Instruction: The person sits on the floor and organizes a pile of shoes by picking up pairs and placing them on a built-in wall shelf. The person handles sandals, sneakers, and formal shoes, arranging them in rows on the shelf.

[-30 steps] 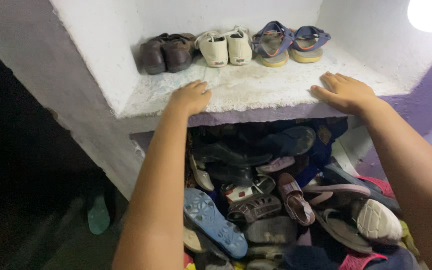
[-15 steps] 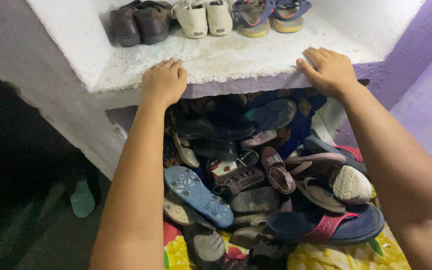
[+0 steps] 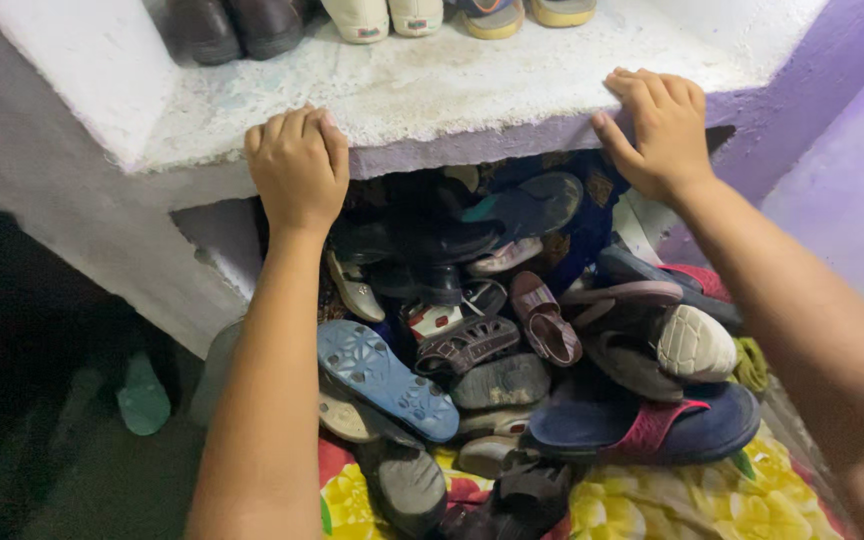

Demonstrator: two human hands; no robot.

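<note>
1. Nearest me, below both wrists, lies a flowered cloth (image 3: pixel 692 505) with the front of the shoe pile (image 3: pixel 512 340) spilling onto it: a navy flip-flop with a pink strap (image 3: pixel 652 425) under my right forearm, and a blue sandal, sole up (image 3: pixel 382 378), beside my left forearm.
2. Farther in, under my hands, the pile fills the space beneath the shelf; nothing there looks sorted, so most of the work appears left to do.
3. My left hand (image 3: pixel 297 170) is curled over the front edge of the white shelf (image 3: pixel 482 95), fingers bent, holding only the ledge.
4. My right hand (image 3: pixel 657 125) grips the same edge farther right, fingers over the top and thumb on the front face; no shoe in it.
5. Beyond my fingertips, three pairs stand lined up at the back: brown shoes (image 3: pixel 232 25), cream shoes (image 3: pixel 382 15), and what I take to be sandals (image 3: pixel 527 12), cut off by the frame.
6. Down left of my left arm, something green (image 3: pixel 142 395) lies in the dark, too dim to name.
</note>
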